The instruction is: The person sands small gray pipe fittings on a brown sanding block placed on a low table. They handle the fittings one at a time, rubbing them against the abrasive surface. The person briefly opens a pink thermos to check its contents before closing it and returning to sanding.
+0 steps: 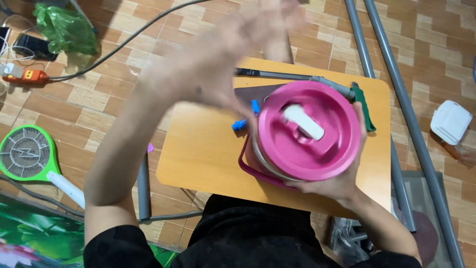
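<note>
Pink plastic forms the round lid (308,130) of a squat container, seen from above, with a white oblong handle (303,122) set slantwise in a sunken middle. The container stands on the right half of a small tan wooden table (203,154) with rounded corners, and a darker pink bail handle (248,168) loops down its left side. The person's right hand (342,181) cups the container from the near right, fingers wrapped around the rim and side, so the grip is closed on it. The left hand (223,64) is raised above the table, blurred, with fingers spread wide and holding nothing; its thumb side hangs just over the lid's upper left edge, though whether it touches cannot be told. Two small blue plastic caps (246,116) lie on the table just left of the lid. Behind the container lies a long grey tool (292,76) with a green handle (364,106) at its right end. Below the table is a floor of tan and brown tiles (94,94). On it, to the far left, lies a green racket-shaped insect swatter (27,154) with a white grip, and above that an orange power strip (22,75) and a crumpled green plastic bag (67,27). Grey metal pipes (396,89) run down the right side, beside a white square plastic lid (450,121).
</note>
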